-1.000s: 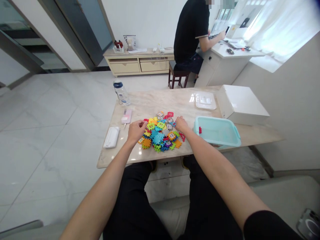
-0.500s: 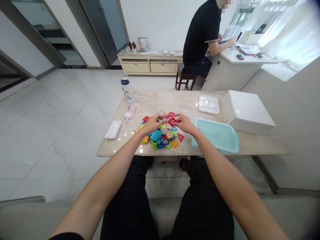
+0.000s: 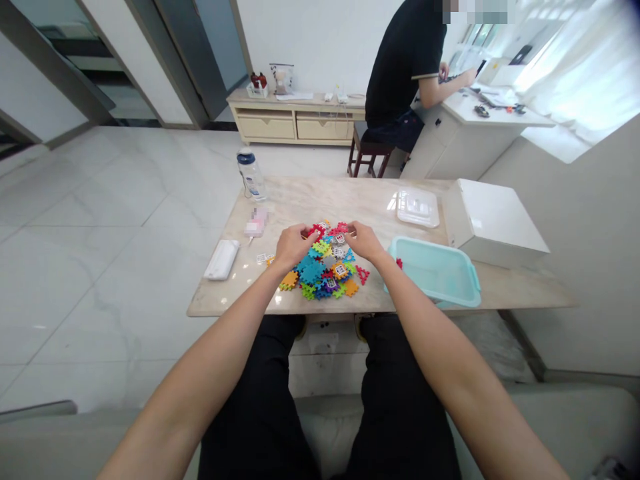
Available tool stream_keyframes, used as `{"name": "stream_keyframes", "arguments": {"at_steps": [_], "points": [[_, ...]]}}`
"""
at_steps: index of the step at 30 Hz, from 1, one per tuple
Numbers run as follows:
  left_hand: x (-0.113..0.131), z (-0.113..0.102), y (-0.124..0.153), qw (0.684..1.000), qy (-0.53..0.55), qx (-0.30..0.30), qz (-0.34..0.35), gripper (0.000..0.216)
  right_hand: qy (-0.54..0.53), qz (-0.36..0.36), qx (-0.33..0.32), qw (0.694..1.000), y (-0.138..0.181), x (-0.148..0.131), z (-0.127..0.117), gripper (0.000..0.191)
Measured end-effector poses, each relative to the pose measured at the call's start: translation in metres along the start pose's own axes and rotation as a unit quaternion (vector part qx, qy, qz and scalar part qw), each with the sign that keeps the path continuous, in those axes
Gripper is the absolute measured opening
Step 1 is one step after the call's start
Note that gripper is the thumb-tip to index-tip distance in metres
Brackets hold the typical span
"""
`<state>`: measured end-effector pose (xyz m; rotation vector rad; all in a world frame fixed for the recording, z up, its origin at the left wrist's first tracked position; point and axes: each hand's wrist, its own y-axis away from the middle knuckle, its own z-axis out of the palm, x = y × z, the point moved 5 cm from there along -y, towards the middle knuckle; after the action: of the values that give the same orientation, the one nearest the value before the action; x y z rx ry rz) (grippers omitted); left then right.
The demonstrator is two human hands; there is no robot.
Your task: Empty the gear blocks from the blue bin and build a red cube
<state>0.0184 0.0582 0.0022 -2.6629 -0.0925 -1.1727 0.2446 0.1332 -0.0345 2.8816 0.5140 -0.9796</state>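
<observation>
A heap of colourful interlocking plastic pieces (image 3: 311, 269) lies on the table in front of me, with toothed edges and shapes such as squares and triangles. Some carry white printed squares. My left hand (image 3: 294, 245) pinches a red toothed plastic piece (image 3: 316, 233) at the heap's far left side, partly covered by the fingers. On the opposite side, my right hand (image 3: 364, 241) is held with thumb and fingers slightly apart, close to a piece with a printed white square (image 3: 341, 238) and a pinkish-red piece (image 3: 339, 228). Contact there is too small to judge.
A turquoise tub (image 3: 473, 280) stands right of the heap, a red bit at its left side. Beyond are a clear plastic lid (image 3: 417, 207) and a white box (image 3: 500, 213). A bottle (image 3: 251, 175), pink item (image 3: 256, 223) and white packet (image 3: 221, 260) stand left. A person (image 3: 405, 67) sits behind.
The red toothed piece has passed from beside my right hand to my left. My hands have moved apart, the left one slightly leftward. The view has shifted a little.
</observation>
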Motion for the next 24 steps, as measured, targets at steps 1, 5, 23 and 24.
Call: {"name": "stream_keyframes", "arguments": {"at_steps": [1, 5, 23, 24], "points": [[-0.007, -0.002, 0.001, 1.000, 0.003, -0.004, -0.005, 0.027, 0.036, 0.007, -0.016, 0.999, -0.005, 0.001, 0.010, 0.037], [-0.033, -0.013, 0.005, 1.000, 0.010, -0.021, -0.010, 0.029, 0.151, 0.038, -0.083, 0.984, -0.021, 0.005, 0.046, 0.050], [-0.062, -0.042, 0.015, 0.998, 0.044, -0.028, -0.019, 0.028, 0.225, 0.070, -0.100, 0.967, -0.049, 0.011, 0.082, 0.040], [-0.064, -0.041, 0.015, 0.998, 0.049, -0.032, -0.018, 0.028, 0.230, 0.088, -0.095, 0.965, -0.049, 0.013, 0.080, 0.036]]}}
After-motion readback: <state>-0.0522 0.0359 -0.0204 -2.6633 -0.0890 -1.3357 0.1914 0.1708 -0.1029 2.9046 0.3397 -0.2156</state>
